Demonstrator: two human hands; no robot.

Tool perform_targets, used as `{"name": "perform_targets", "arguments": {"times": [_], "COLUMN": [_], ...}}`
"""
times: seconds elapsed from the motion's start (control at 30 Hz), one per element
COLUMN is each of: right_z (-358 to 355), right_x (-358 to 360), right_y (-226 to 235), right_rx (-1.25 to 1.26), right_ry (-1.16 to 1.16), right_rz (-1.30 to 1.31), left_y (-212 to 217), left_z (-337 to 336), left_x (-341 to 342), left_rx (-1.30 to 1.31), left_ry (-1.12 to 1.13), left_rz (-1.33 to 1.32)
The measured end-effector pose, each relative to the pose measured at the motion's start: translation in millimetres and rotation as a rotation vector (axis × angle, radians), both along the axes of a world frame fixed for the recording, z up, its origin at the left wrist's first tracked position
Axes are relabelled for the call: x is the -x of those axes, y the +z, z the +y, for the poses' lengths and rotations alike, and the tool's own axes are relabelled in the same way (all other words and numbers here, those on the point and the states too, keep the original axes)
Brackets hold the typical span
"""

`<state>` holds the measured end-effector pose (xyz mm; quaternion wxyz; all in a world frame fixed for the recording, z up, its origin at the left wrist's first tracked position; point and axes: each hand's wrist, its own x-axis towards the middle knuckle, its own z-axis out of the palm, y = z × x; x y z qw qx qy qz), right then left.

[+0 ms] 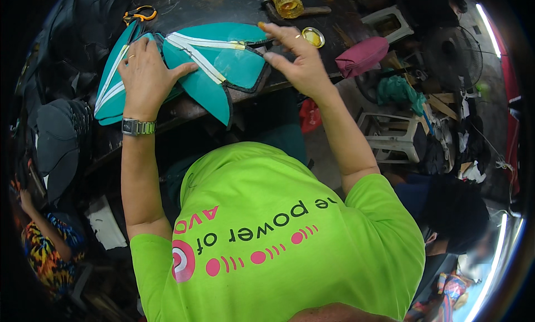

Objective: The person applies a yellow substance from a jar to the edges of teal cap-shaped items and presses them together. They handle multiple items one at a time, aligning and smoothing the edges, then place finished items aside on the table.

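Two teal panels lie side by side on the dark table, with white strips along them; their exact kind I cannot tell. My left hand, a watch on its wrist, rests flat over the inner part of the left panel, thumb stretched toward the right panel. That one has a V of white strips and dark trimmed edges. At its right end hovers my right hand, thumb and fingers apart, holding nothing visible. Something yellow coats a fingertip; whether this hand touches the panel's edge is unclear.
Orange-handled scissors lie beyond the left panel. An amber jar, a hammer-like tool and a lid with yellow residue sit farther back. A pink pouch is right; dark padded pieces and a person are left.
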<state>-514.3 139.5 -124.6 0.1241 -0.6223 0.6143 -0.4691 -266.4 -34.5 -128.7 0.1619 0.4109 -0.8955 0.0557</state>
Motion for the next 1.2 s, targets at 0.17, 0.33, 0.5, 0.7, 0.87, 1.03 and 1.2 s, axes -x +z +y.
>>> {"name": "perform_targets", "arguments": {"times": [0.17,0.33,0.5,0.7,0.87,1.03,1.2], "right_z": [-2,6,8,1,-13,-20,-20], "right_x": [-12,-28,-43,-19,-8,-7,-6], "right_y": [-36,-37,-32,-21,-39,-59,-58], "right_rx": [-0.014,-0.008,0.015,-0.037,0.04,-0.1,-0.168], "right_ry": [-0.103,-0.145,-0.102,-0.161,-0.169,-0.145,-0.099], "right_rz": [0.166,0.205,0.112,0.037,0.223,0.219,0.355], "left_y": [-3,-3,3,8,-3,-22,-34], "left_z": [0,-5,-7,-13,-35,-47,-48], "left_x": [-4,-6,3,32,54,60,58], "left_rx": [-0.097,-0.132,-0.15,-0.256,-0.275,-0.267,-0.258], "left_ry": [-0.013,-0.044,-0.076,-0.279,-0.348,-0.357,-0.347], "left_rz": [0.084,0.132,0.209,0.49,0.415,0.324,0.331]}}
